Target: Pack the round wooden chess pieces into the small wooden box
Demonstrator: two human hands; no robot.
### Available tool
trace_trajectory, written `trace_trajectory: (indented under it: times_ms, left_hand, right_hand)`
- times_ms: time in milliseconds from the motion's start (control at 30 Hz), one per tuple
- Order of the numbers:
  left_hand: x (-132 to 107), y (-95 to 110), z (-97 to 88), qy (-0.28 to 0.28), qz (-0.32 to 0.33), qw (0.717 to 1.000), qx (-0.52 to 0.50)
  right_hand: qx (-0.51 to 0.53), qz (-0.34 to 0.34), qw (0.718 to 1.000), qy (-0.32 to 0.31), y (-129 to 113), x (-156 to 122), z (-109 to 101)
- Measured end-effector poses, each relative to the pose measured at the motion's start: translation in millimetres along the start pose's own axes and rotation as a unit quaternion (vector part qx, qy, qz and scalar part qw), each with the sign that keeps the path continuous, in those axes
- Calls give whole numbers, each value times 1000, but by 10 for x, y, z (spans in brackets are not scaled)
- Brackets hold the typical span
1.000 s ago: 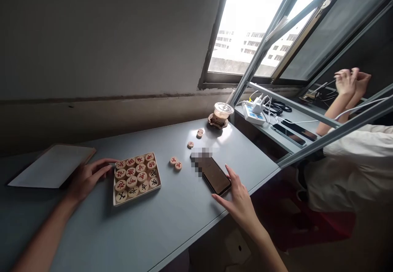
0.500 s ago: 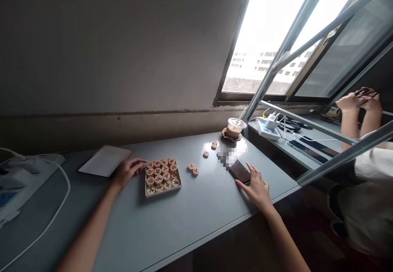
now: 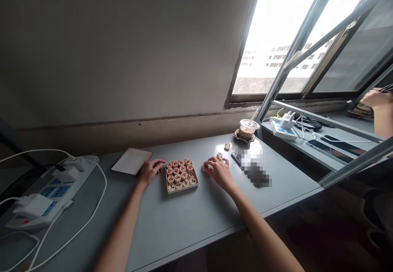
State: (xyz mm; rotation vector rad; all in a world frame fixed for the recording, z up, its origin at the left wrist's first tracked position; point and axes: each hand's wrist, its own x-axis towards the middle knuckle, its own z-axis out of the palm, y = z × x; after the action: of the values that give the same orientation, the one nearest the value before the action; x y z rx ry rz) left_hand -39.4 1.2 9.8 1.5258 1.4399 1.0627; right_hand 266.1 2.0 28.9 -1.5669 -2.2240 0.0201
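A shallow box (image 3: 183, 189) on the grey desk holds rows of round wooden xiangqi pieces (image 3: 176, 170), most with red characters, some with black ones along the near and right sides. At the box's left edge, my left hand (image 3: 150, 171) rests with fingers stretched out and thumb apart, fingertips touching the rim. My right hand (image 3: 219, 171) is right of the box, its thumb and fingers curled round two loose pieces (image 3: 208, 168) lying on the desk. Just beyond it lie another piece (image 3: 220, 155) and a small stack of pieces (image 3: 227, 146).
A white-lined box lid (image 3: 132, 160) lies behind my left hand. Power strip (image 3: 58, 190) and white cables spread at left. A lidded drink cup (image 3: 248, 128) stands at the back right, near a blurred dark object (image 3: 258, 174). Beyond the metal frame is another person's hand (image 3: 378, 98).
My right hand has moved left from the dark flat object to the two loose pieces and closed round them. My left hand stays by the box. The view has shifted left.
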Motion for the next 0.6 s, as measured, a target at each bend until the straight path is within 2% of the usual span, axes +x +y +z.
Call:
trace_trajectory:
  times_ms: [100, 233, 467, 600]
  left_hand:
    - [10, -17, -2, 0, -2, 1000, -1]
    - [18, -35, -9, 2, 5, 1000, -1]
    - [17, -26, -1, 4, 10, 1000, 14]
    - [17, -18, -1, 8, 15, 1000, 12]
  right_hand:
    - [58, -26, 998, 27, -111, -91, -34]
    - [91, -89, 992, 10, -345, -192, -9]
    - [85, -57, 994, 22, -420, -204, 132]
    - [90, -62, 994, 24, -426, -207, 128]
